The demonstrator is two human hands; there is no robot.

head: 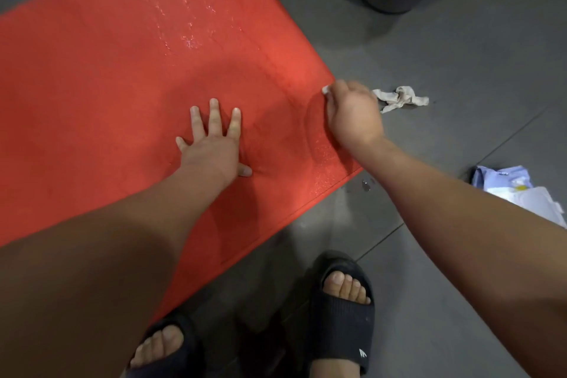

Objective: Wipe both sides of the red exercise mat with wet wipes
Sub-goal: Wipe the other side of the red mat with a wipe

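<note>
**Head view: wipe at the mat's right edge, dry red to the left**

The mat (129, 86) lies flat on the floor (445, 55) and fills the left and centre of the frame, with a corner at middle right. The right grip (352, 116) sits on the right edge just above that corner, curled on a white wipe (325, 89) that peeks out at its upper left. The left grip (211, 144) is spread flat on the mat at centre, pinning it. Wet sheen shows at upper centre and by the corner. The duller surface lies left of the right grip, so the next stroke likely runs leftward.
</note>
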